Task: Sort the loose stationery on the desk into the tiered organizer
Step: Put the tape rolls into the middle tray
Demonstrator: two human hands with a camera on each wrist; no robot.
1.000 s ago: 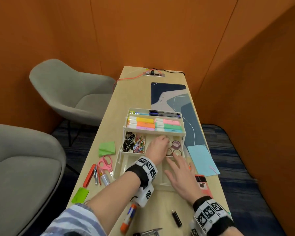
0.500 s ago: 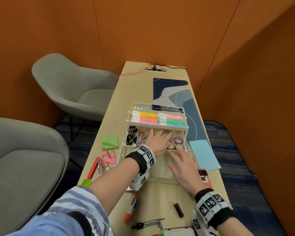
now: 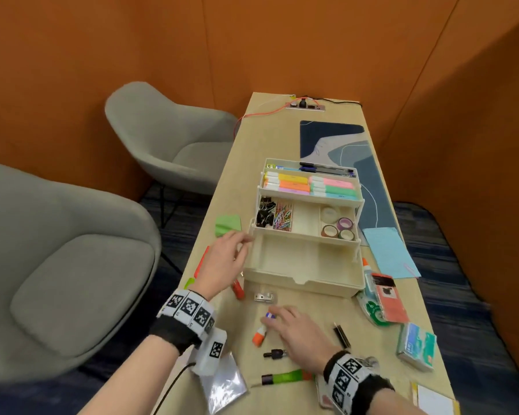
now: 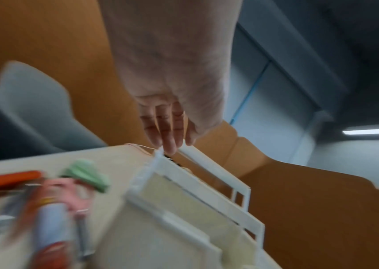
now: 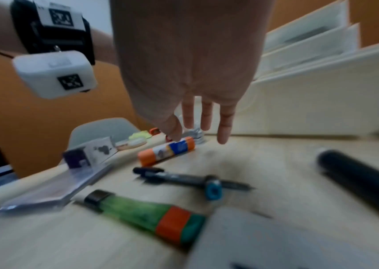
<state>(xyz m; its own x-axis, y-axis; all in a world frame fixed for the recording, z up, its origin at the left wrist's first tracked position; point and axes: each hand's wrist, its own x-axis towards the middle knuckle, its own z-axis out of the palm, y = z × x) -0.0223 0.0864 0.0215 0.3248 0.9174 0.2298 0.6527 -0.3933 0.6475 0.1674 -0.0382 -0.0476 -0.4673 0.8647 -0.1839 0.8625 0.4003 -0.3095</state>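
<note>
The cream tiered organizer [image 3: 306, 265] stands open in the middle of the tabletop [image 3: 264, 136], its trays stepped back like stairs so each level can be reached from above. Highlighters [image 3: 310, 184] fill an upper tray. The tier below holds binder clips [image 3: 263, 211], paper clips [image 3: 283, 218] and tape rolls [image 3: 339, 227], with one middle compartment bare. The deep bottom bin is bare too, which I take to be where the bulkier pieces are meant to go.

The left hand [image 3: 222, 266] is at the organizer's left end, fingers loosely extended and holding nothing, the fingertips [image 4: 169, 145] at the corner of a tray rim (probably steadying the frame, though the wrist view is too blurred to tell whether they press on it).

The right hand [image 3: 297, 330] reaches low over the near tabletop with fingers spread and straight, nothing in its grasp. Its thumb comes down right at the blue-labelled end of an orange glue stick [image 5: 166, 151], which lies flat just in front of the organizer. That looks like the next piece to be lifted.

Other loose pieces wait around it: a green tube [image 5: 145, 216], a black pen [image 5: 191, 180], and pink scissors [image 4: 66, 189] on the left.
</note>
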